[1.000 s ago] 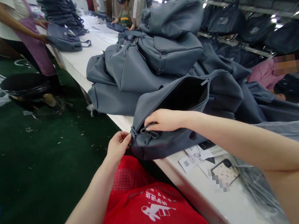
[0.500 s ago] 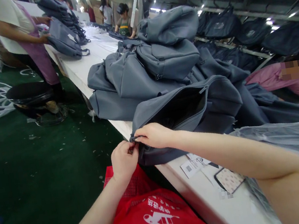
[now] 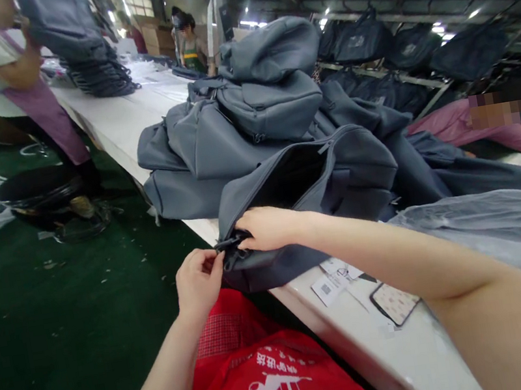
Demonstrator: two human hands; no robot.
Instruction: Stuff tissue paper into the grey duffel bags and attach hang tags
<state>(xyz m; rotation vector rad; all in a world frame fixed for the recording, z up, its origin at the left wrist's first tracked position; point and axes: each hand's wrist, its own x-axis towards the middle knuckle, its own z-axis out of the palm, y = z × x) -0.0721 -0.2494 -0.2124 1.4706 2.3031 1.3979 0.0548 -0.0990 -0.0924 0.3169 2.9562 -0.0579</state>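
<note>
Looking down past the worker's forearms, as the head view has it, I see a grey bag [image 3: 359,163] lying on the near edge of the white table [image 3: 331,325], its long mouth gaping. The left hand [image 3: 200,282] has thumb and forefinger closed on a small dark fitting [image 3: 227,244] at the bag's near corner. The right hand [image 3: 270,227] is bent over the lip of the mouth just beside it, fingers curled; what exactly it pinches I can't tell. Half a second ago the two hands were bunched together at that corner; now a little gap has come between them, with the dark fitting showing there. To my eye that puts the work at this corner, while the mouth itself stays open. Behind the bag the pile of similar bags [image 3: 210,140] sits much as it did. On the table nearer the worker lie paper tags [image 3: 325,290] and a patterned case [image 3: 396,304], with clear plastic [image 3: 483,225] off beyond the right forearm. Over by the tall stack [image 3: 66,28], a co-worker in a purple apron [image 3: 43,117] now has their arms raised higher than before.
</note>
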